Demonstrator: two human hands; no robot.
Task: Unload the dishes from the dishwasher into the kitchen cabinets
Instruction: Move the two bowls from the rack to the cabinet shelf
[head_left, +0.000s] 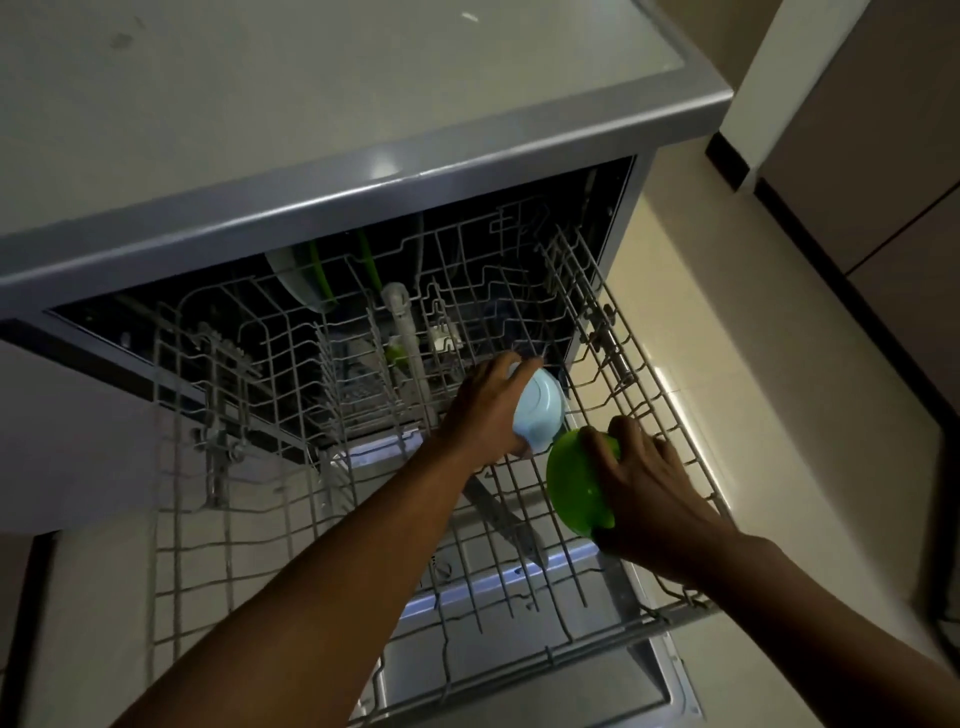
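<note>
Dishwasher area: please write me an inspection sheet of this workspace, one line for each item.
Surface: grey countertop above the dishwasher; upper rack pulled out over the open door.
Job's things: light blue bowl and green bowl, both on the rack's right side; green-rimmed plates stand deeper inside.
Clutter: nothing seen.
Grippers: left hand holds the light blue bowl in its grip; right hand holds the green bowl.
Cables: nothing seen.
Surroundings: pale tiled floor, cabinet fronts at right.
</note>
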